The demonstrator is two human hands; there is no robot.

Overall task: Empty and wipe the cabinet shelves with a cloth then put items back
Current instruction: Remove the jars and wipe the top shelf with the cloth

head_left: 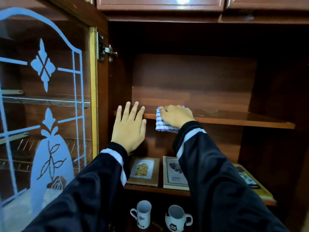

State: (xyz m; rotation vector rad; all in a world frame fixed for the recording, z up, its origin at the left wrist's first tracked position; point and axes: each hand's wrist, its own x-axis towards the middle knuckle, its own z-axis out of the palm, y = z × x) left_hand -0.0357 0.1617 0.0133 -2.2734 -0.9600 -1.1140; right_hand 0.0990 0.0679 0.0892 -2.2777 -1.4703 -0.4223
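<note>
Checked cloth (160,123), gripped by the right hand (177,117), should sweep the upper shelf (234,118) front-to-back (left hand (128,126) splayed, holding nothing).

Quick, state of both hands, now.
Left hand: open, fingers straight, at the left end of the shelf.
Right hand: fingers curled on the blue checked cloth at the shelf's front edge.

A glass door (45,97) stands open at the left, its pane frosted with a pale leaf-and-flower pattern (50,164) and a diamond motif (43,65). A metal hinge (107,50) sits on its inner edge. Wire racks (48,102) show through the glass. Above, glossy wooden cupboard fronts (160,5) catch a bright glare (182,0).
</note>
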